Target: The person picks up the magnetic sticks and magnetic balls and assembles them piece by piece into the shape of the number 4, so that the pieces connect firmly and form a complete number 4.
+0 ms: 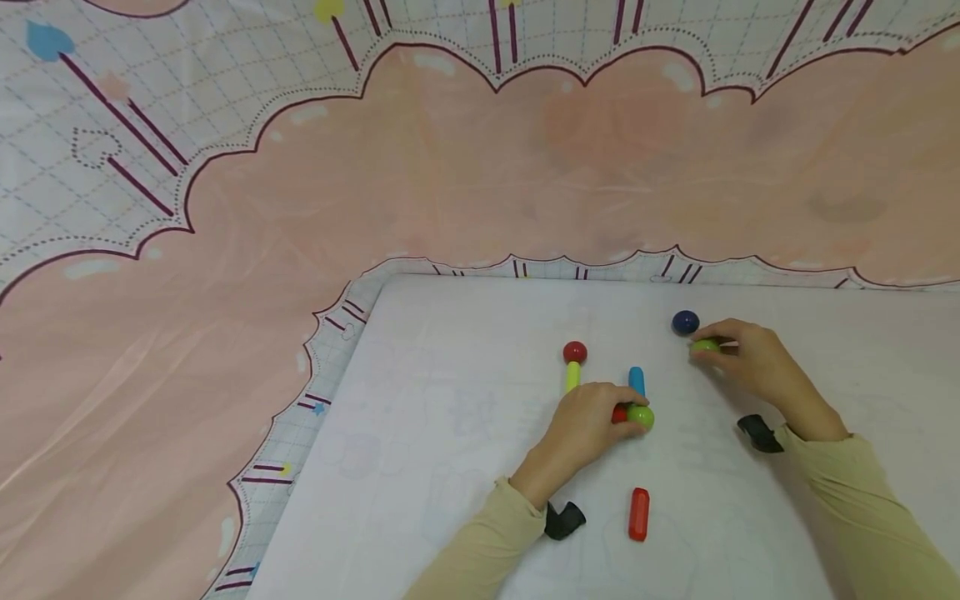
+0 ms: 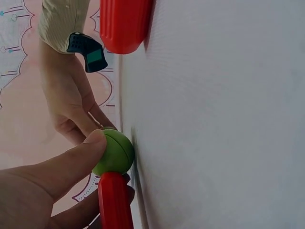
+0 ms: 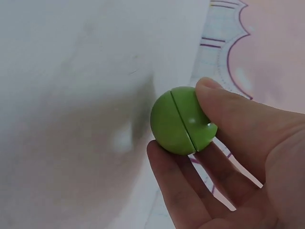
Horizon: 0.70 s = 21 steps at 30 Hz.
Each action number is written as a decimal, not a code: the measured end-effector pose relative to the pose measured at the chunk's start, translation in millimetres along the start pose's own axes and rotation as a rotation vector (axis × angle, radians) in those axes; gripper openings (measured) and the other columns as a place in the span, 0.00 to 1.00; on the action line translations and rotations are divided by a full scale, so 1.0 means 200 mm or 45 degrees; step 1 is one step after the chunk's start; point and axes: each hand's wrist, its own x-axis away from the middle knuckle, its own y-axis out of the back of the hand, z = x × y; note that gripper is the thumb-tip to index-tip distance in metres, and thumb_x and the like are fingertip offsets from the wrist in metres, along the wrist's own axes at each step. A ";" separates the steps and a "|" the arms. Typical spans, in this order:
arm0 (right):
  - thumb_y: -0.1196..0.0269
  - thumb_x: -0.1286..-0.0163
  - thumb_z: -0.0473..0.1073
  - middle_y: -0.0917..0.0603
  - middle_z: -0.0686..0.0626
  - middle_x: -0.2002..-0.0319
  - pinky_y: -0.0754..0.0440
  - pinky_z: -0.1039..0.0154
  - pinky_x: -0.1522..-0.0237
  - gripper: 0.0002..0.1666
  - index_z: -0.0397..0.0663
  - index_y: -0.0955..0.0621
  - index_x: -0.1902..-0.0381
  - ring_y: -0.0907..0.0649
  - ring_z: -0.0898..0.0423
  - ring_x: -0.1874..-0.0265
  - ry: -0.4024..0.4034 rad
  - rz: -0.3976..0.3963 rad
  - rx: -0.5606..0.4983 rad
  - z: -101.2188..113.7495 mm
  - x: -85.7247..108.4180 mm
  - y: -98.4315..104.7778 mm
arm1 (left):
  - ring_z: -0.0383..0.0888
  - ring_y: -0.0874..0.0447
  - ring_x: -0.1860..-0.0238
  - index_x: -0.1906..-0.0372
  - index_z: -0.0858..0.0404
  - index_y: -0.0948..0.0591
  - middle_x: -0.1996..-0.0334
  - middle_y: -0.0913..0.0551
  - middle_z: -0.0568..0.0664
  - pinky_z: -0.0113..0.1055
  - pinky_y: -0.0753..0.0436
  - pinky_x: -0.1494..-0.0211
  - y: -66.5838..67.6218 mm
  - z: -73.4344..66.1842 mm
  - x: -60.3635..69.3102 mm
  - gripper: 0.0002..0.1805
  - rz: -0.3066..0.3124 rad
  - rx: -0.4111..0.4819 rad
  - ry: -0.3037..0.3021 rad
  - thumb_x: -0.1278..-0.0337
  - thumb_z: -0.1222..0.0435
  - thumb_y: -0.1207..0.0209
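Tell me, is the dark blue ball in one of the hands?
No, the dark blue ball rests on the white surface near the right hand, which pinches a green ball instead.

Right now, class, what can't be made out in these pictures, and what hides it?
Yellow stick, head view: its near end is behind the left hand.
Red stick at that hand's green ball: mostly behind the hand in the head view, cut off by the bottom edge in the left wrist view.
White surface, head view: its pale marks are too faint to read.
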 end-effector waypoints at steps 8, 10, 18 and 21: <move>0.34 0.32 0.36 0.17 0.33 0.51 0.20 0.42 0.49 0.16 0.33 0.17 0.49 0.18 0.40 0.52 0.054 0.000 -0.033 0.08 -0.03 -0.01 | 0.30 0.27 0.65 0.49 0.49 0.13 0.61 0.15 0.35 0.17 0.30 0.63 0.00 0.00 0.00 0.18 0.005 0.010 0.008 0.46 0.54 0.30; 0.35 0.32 0.35 0.17 0.33 0.51 0.19 0.43 0.49 0.16 0.32 0.18 0.49 0.18 0.40 0.52 0.068 0.002 -0.041 0.09 -0.04 -0.01 | 0.30 0.26 0.65 0.49 0.49 0.13 0.60 0.15 0.35 0.17 0.30 0.62 0.00 0.00 0.00 0.18 0.002 0.008 0.003 0.46 0.54 0.30; 0.35 0.30 0.38 0.17 0.33 0.51 0.18 0.42 0.49 0.17 0.31 0.18 0.48 0.17 0.38 0.52 0.082 0.053 -0.071 0.13 -0.08 -0.04 | 0.29 0.25 0.64 0.50 0.49 0.13 0.61 0.14 0.35 0.17 0.30 0.62 0.00 0.00 0.01 0.17 -0.016 0.006 -0.007 0.46 0.55 0.29; 0.36 0.30 0.39 0.16 0.34 0.52 0.17 0.43 0.51 0.18 0.32 0.18 0.48 0.16 0.37 0.53 0.074 0.087 -0.080 0.15 -0.09 -0.05 | 0.29 0.25 0.65 0.50 0.49 0.13 0.61 0.14 0.35 0.17 0.30 0.62 0.00 0.00 0.01 0.17 -0.016 0.003 -0.001 0.47 0.55 0.29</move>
